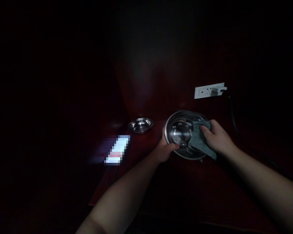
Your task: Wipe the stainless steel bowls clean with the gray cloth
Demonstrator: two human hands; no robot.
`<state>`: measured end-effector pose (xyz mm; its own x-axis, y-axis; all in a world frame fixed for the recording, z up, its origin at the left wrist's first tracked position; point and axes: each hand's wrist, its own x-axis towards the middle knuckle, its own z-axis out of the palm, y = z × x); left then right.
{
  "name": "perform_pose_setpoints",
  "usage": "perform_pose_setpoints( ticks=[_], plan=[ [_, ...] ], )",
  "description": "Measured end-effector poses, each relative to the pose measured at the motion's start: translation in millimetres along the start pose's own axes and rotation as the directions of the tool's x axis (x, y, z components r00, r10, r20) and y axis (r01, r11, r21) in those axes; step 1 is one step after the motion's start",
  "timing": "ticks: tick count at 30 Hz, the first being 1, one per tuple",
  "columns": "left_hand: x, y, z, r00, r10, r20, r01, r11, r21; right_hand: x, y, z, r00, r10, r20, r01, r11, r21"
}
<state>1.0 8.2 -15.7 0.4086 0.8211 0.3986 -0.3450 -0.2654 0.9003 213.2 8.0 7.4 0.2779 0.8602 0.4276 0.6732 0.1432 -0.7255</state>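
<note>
A shiny steel pot (179, 130) is held up in front of me, tilted so its inside faces me. My left hand (166, 148) grips its left side, thumb over the rim and fingers hidden behind the wall. On the right side, my right hand (216, 135) pinches a grey-green cloth (200, 138) that is draped over the pot's rim, partly inside and partly outside. The fingers of that hand behind the cloth and rim are hidden. Left of the pot, a shallow steel bowl (141, 126) stands on the dark red table (146, 148).
A lit, pixelated phone-like screen (117, 151) lies near the table's left edge, with a thin cable below it. A white socket panel (209, 90) with a plugged-in adapter (219, 88) is on the back wall; a dark cord hangs from it. The surroundings are very dark.
</note>
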Motion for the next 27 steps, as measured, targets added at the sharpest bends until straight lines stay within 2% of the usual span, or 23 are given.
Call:
perform_pose_setpoints(
  ticks=[10, 22, 27],
  plan=[
    [-1.5, 10.4, -1.1, 0.998, -0.053, 0.045, 0.053, 0.998, 0.016, 1.8, 3.2, -2.2, 0.997, -0.074, 0.036, 0.075, 0.997, -0.035],
    [-6.1, 10.6, -10.2, 0.979, -0.190, 0.077, 0.196, 0.977, -0.083, 2.1, 1.9, -4.1, 0.977, -0.135, 0.167, 0.125, 0.989, 0.073],
    [-9.6, 5.7, -16.6, 0.948, -0.305, 0.096, 0.315, 0.943, -0.111, 1.6, 3.1, -3.3, 0.959, -0.175, 0.221, 0.153, 0.982, 0.115]
  ],
)
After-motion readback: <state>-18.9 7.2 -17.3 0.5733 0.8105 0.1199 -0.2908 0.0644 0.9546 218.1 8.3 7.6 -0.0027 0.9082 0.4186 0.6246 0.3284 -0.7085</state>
